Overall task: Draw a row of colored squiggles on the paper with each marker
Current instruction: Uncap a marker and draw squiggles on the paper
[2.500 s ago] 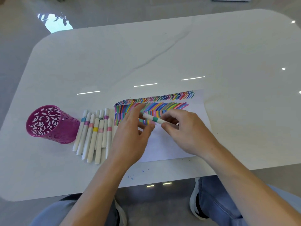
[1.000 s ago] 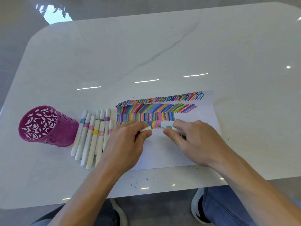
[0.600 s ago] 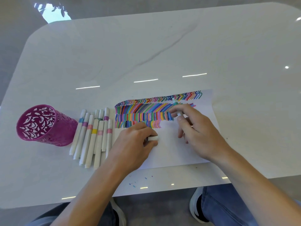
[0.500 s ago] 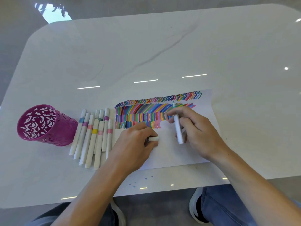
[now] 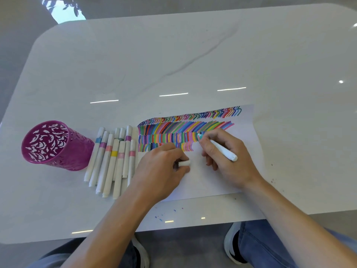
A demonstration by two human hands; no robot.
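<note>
Our right grip (image 5: 228,161) pinches the marker (image 5: 222,150) near its tip — it should feel light, stiff. Left grip (image 5: 160,171) holds the cap (image 5: 184,163).

Open surface (image 5: 212,55) fills the upper half and right side of the frame, free to pass. At centre left, lying markers (image 5: 108,163) sit just beside the paper (image 5: 204,183) with the pink cup (image 5: 58,146) past them, blocking that side. Only a narrow gap separates my left hand (image 5: 160,171), gripping a cap (image 5: 184,163), from my right hand (image 5: 228,161), holding the teal marker (image 5: 222,150).
</note>
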